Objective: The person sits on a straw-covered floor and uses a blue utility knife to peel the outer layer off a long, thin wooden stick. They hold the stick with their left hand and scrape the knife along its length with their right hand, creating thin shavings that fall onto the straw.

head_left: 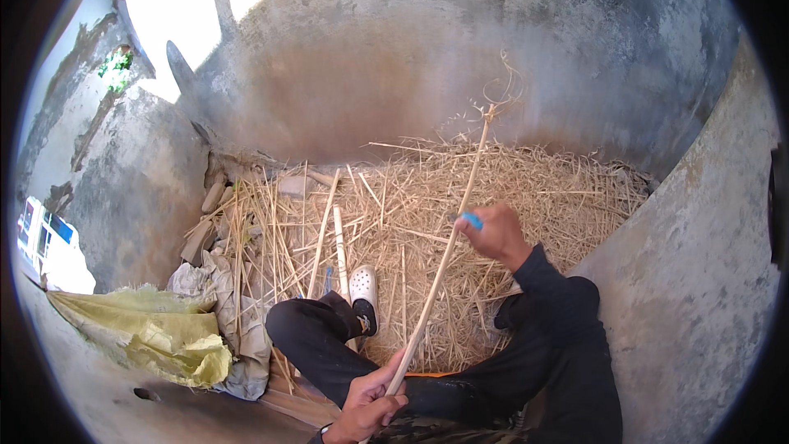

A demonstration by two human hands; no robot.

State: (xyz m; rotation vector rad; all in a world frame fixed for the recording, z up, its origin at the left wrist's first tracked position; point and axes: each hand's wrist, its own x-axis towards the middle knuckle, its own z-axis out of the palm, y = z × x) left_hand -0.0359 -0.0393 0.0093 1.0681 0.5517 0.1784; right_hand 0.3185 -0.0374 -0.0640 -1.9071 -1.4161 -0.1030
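A long pale wooden stick [444,266] slants up and away from my lap, with thin curled shavings [508,86] hanging at its far end. My left hand [371,405] is closed around its near end, low over my lap. Farther up, my right hand [496,233] is closed on a small blue-handled tool [471,220] right beside the stick. A short dark part of the tool shows at the stick; its kind is too small to make out. The fingers partly cover the handle.
Pale shavings [551,197] cover the floor before me. Loose sticks [325,234] lie to the left, near my foot in a white clog [363,284]. A yellow sack [177,333] sits at the left. Concrete walls [370,57] stand ahead and close on the right [682,296].
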